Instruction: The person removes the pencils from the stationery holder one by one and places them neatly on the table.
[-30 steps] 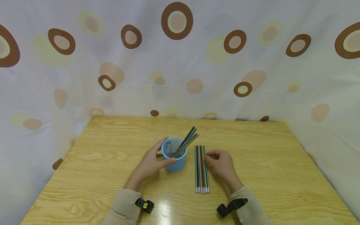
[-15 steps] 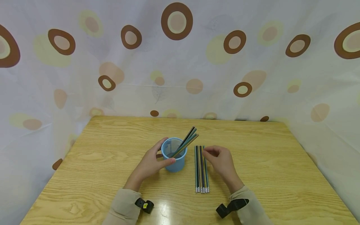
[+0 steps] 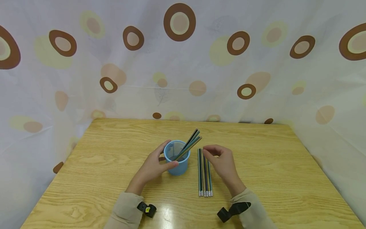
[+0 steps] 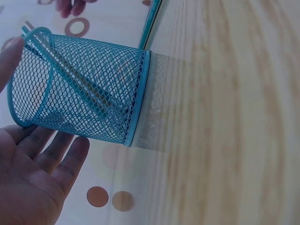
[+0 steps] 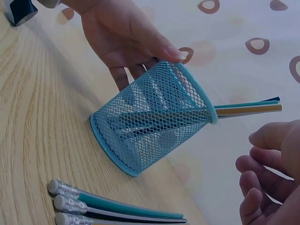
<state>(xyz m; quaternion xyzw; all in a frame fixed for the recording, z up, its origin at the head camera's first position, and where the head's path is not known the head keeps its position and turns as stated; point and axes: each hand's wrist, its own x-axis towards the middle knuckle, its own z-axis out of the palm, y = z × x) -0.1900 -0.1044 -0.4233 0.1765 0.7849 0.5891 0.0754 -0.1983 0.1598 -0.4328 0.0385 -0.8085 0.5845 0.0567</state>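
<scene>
My left hand [image 3: 151,167] holds a light blue mesh pencil cup [image 3: 177,169], thumb at the rim and fingers round the far side. Several pencils [image 3: 191,145] lean to the right inside the cup, their ends sticking out above the rim. Just right of it, a row of loose pencils [image 3: 205,181] lies side by side, silver-ferruled erasers toward me. Over the far ends of that row is my right hand [image 3: 224,162], thumb and index finger bent toward each other. In the right wrist view no pencil shows between the fingers of the right hand [image 5: 276,173].
The wooden table [image 3: 120,136] reaches back to a white curtain [image 3: 137,70] patterned with brown and cream ovals. Black straps with small cameras sit on both sleeves [image 3: 125,206]. In the left wrist view a clear film [image 4: 161,103] shows by the cup's base.
The right hand has shifted a little left and away from me along the loose pencils, its fingertips now over more of the row. The left hand and cup have stayed put.
</scene>
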